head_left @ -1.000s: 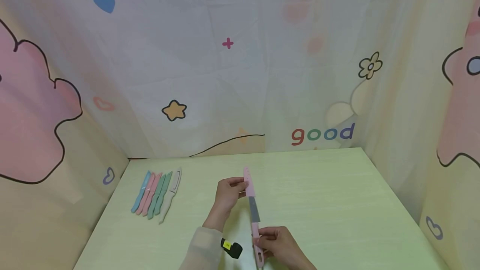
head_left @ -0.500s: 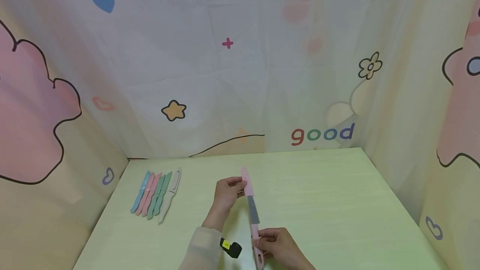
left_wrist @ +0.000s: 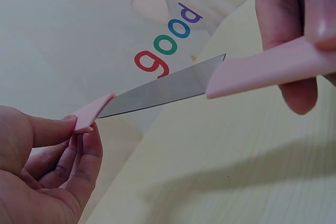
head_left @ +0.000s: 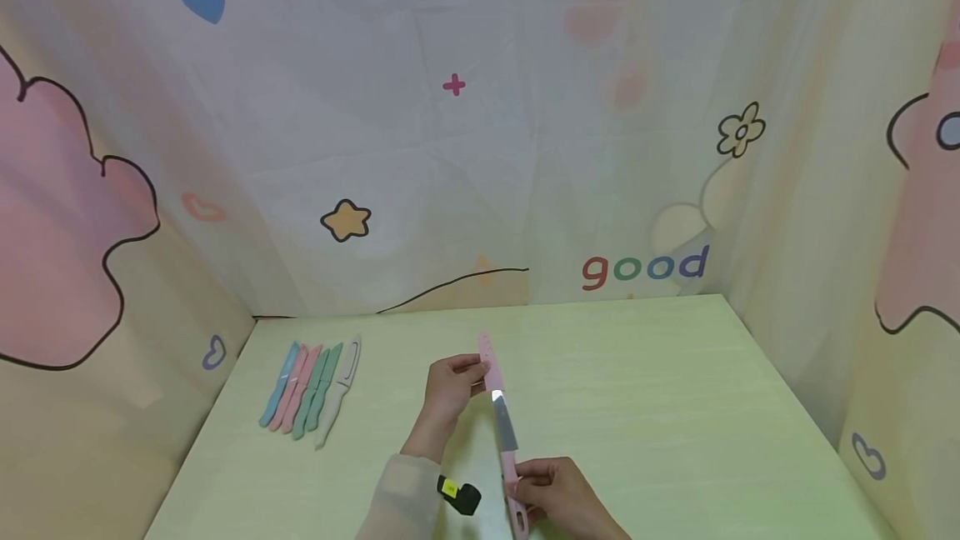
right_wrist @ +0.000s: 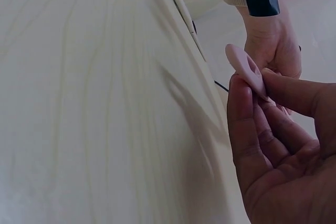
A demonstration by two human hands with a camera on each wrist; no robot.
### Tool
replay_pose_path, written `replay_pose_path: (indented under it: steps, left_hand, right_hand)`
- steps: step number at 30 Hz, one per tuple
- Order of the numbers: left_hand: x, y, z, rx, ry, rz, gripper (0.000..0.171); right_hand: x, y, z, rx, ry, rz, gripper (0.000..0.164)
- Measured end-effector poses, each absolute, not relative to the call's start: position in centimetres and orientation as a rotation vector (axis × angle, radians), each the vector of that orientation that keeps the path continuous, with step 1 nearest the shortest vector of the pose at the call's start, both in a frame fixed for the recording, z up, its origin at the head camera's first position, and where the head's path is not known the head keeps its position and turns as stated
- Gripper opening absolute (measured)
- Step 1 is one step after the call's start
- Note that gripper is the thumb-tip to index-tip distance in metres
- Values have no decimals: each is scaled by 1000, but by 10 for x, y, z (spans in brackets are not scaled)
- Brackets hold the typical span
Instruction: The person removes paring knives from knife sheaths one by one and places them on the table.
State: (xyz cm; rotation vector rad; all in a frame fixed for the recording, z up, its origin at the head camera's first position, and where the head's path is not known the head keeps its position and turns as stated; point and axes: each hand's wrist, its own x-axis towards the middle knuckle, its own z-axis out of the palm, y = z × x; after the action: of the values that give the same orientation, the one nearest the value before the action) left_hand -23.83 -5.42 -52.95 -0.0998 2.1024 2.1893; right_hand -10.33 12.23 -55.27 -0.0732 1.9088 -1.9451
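A pink-handled paring knife (head_left: 505, 425) is held above the table with its steel blade exposed. My left hand (head_left: 448, 388) pinches the pink blade sheath (left_wrist: 89, 116) between thumb and fingers. In the left wrist view the blade's tip end meets the mouth of the sheath, and the rest of the blade is bare. My right hand (head_left: 561, 492) grips the pink handle (left_wrist: 262, 71) between thumb and fingers, toward the near edge. The slotted end of that handle shows in the right wrist view, poking out past the fingertips (right_wrist: 242, 95).
Several sheathed knives lie side by side at the table's left: a blue knife (head_left: 279, 386), pink and green ones, and a white knife (head_left: 339, 394) at the row's right end. A printed curtain (head_left: 450, 148) encloses the pale table (head_left: 675, 407). A black camera (head_left: 459, 497) sits on my left wrist.
The sheath has shifted slightly left and the handle slightly nearer, so a little more blade shows between them. Both grips stay the same.
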Motion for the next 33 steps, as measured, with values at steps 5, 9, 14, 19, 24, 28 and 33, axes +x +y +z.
replay_pose_path:
  steps: [5,9,14,19,24,28,33]
  left_hand:
    - [-239,-55,-530,-112,2088,2202,18]
    - [-240,-56,-531,-121,2082,2211,19]
    - [-241,-58,-533,-134,2095,2213,19]
    - [-244,-61,-536,-161,2092,2220,19]
    - [-245,-64,-536,-182,2102,2214,19]
    - [-246,-67,-538,-205,2089,2235,19]
    - [-244,-68,-541,-210,2076,2248,19]
  right_hand:
    - [-104,121,-553,-50,1907,-1935,29]
    - [-105,119,-555,-2,1921,-1901,28]
    - [-106,120,-561,12,1948,-1865,27]
    - [-104,119,-559,24,1972,-1833,26]
    - [-102,120,-557,0,1959,-1850,25]
    - [-101,121,-558,-38,1941,-1872,25]
    - [-101,124,-560,-66,1929,-1900,27]
